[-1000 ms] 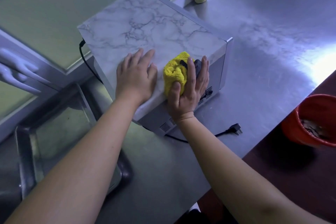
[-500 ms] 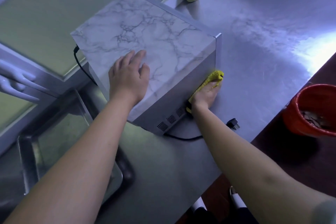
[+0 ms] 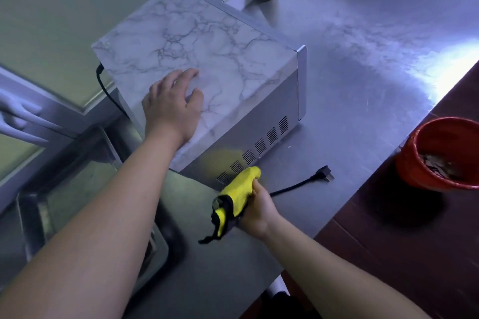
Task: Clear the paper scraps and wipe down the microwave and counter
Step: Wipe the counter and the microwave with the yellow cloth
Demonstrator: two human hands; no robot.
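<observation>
On the counter (image 3: 363, 72), we are bracing the microwave (image 3: 220, 41), left hand (image 3: 172, 109) lying flat on its top, fingers straight. Right hand (image 3: 259, 210), beside its vented side, is gripping the yellow cloth (image 3: 239, 188); we are aiming for flat, overlapping strokes.

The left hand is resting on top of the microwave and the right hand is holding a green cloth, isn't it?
Not quite: the cloth is yellow, not green, as the head view shows. The rest is right: the left hand rests on top of the microwave and the right hand holds the cloth.
</observation>
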